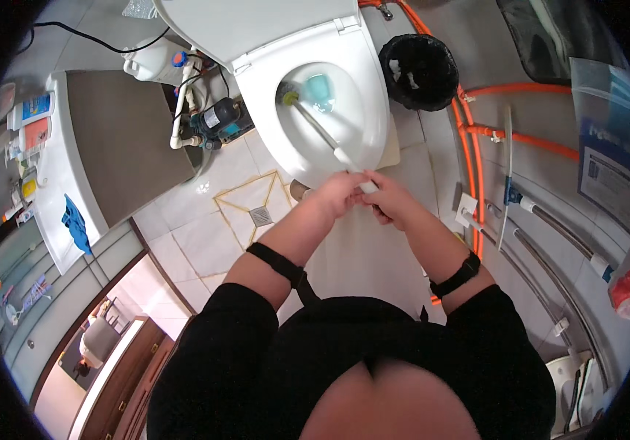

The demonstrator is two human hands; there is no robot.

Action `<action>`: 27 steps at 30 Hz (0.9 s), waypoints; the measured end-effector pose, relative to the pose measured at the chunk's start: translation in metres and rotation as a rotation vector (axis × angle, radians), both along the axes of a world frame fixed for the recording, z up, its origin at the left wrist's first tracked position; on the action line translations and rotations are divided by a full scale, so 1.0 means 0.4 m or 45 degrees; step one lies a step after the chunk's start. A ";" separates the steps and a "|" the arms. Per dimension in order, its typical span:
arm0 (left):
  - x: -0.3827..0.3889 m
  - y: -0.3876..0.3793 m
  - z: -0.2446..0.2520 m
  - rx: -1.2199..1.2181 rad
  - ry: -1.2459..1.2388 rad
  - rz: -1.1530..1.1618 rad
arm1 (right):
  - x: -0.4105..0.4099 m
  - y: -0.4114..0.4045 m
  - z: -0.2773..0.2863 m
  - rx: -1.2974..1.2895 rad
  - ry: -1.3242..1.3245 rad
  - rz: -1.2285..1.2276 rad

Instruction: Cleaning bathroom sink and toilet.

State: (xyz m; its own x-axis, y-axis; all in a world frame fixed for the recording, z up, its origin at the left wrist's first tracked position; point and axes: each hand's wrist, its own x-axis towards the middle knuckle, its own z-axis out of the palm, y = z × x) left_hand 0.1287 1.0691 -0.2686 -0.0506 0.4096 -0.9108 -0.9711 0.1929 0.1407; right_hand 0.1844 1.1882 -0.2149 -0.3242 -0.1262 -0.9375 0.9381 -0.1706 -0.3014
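Both of my hands are closed around the white handle of a toilet brush in front of the toilet. My left hand grips it from the left, and my right hand meets it from the right near the handle's end. The brush reaches up and left into the white toilet bowl, where its head with a yellow-green part lies against the bowl's left inner wall. Bluish water stands at the bottom of the bowl. The toilet lid is raised behind the seat area.
A black-lined waste bin stands right of the toilet. To the left are a small pump, a white jug and a washbasin counter with a blue cloth. Orange pipes and metal rails run along the right wall.
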 end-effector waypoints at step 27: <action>0.129 0.086 0.091 0.521 -0.474 0.422 | -0.008 0.047 0.251 1.077 0.444 1.336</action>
